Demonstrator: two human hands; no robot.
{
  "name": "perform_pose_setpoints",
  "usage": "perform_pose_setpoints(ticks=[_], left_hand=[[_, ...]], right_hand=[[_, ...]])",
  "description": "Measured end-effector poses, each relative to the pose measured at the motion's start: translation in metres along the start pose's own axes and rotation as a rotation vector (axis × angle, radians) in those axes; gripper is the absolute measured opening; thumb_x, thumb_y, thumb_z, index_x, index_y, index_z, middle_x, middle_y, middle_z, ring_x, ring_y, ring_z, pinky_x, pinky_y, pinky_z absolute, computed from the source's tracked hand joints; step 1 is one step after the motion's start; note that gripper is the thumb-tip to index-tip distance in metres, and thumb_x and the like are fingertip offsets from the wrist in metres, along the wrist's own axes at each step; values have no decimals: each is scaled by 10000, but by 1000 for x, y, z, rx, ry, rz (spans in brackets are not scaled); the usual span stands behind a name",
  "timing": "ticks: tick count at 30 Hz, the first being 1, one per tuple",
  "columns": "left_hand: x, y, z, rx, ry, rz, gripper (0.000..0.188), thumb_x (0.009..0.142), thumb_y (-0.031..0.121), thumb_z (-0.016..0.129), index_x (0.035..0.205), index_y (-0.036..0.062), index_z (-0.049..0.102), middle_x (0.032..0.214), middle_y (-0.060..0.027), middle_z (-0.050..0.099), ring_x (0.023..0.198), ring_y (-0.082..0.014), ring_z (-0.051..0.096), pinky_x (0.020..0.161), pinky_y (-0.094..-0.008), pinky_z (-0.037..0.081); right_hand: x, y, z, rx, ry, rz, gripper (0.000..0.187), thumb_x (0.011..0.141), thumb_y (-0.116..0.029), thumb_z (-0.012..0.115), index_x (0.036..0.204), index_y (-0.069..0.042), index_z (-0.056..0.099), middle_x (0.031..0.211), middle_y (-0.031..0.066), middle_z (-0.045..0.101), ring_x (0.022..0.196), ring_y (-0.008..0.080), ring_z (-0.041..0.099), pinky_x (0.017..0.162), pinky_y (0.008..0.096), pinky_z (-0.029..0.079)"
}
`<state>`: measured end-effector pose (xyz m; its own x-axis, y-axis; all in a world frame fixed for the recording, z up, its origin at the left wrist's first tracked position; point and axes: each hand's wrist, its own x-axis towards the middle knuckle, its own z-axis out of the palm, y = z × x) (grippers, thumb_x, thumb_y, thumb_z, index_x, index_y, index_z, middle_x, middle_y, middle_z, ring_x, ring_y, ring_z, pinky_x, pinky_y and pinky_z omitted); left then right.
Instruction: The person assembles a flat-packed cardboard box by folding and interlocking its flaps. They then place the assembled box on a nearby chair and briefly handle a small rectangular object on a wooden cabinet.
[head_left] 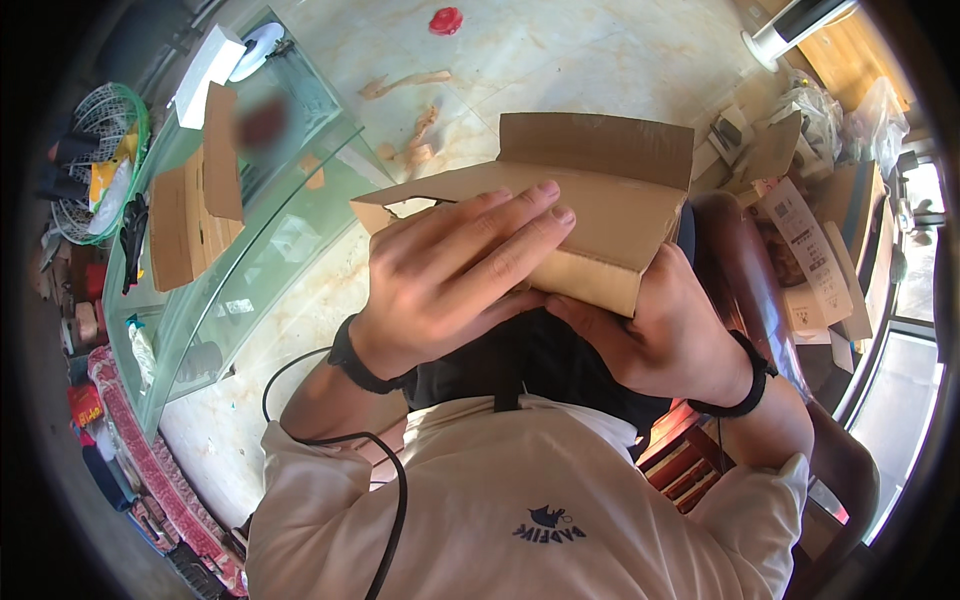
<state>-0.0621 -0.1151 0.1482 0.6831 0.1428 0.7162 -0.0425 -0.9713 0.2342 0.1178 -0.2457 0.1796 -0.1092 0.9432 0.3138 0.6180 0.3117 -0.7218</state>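
A brown cardboard box [610, 215] is held up in front of my chest, with a flap standing up along its far side. My left hand [430, 280] lies across the near left part of it, fingers extended over the top and thumb at the lower edge. At the right end, my right hand [665, 320] grips the box, its thumb along the near edge and its other fingers mostly hidden behind the cardboard. A gap shows at the box's left end. What is inside the box cannot be seen.
On the left, a glass table [265, 235] carries a folded cardboard piece [180, 225] and a white box [207, 75]. A wire basket [100, 215] stands beyond it. To my right are a brown armrest [738, 265] and piled cartons [800, 250]. A black cable [400, 480] hangs across me.
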Motion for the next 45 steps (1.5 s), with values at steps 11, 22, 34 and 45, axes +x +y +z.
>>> perform_pose_setpoints(ticks=[11,22,34,45], left_hand=[[-5,5,9,-153,-51,-77,623,547,13,800,1159,-47,697,1119,-182,749,941,-321,757,745,-358,621],[9,4,6,-177,-1,-161,411,663,-8,803,1057,-93,719,1140,-228,731,906,-336,753,791,-364,605],[16,6,1,-83,147,-259,391,709,81,864,1062,-32,737,1116,-144,749,989,-310,731,850,-372,586],[-10,-23,-19,-335,400,-793,721,878,247,810,1459,13,454,1385,-162,502,1223,-276,561,994,-412,495]], right_hand=[[-12,14,12,-208,87,-103,253,664,-48,801,898,-60,705,770,121,651,679,336,641,595,424,504],[3,10,-7,-436,380,-317,440,744,-190,826,1109,-6,662,1055,140,700,952,312,691,825,441,550],[14,11,-4,-479,474,-327,226,745,-93,771,920,-2,660,799,101,697,679,255,696,586,322,532],[2,33,-25,-271,826,-234,66,888,69,643,946,49,618,860,170,718,783,274,717,730,316,562]])
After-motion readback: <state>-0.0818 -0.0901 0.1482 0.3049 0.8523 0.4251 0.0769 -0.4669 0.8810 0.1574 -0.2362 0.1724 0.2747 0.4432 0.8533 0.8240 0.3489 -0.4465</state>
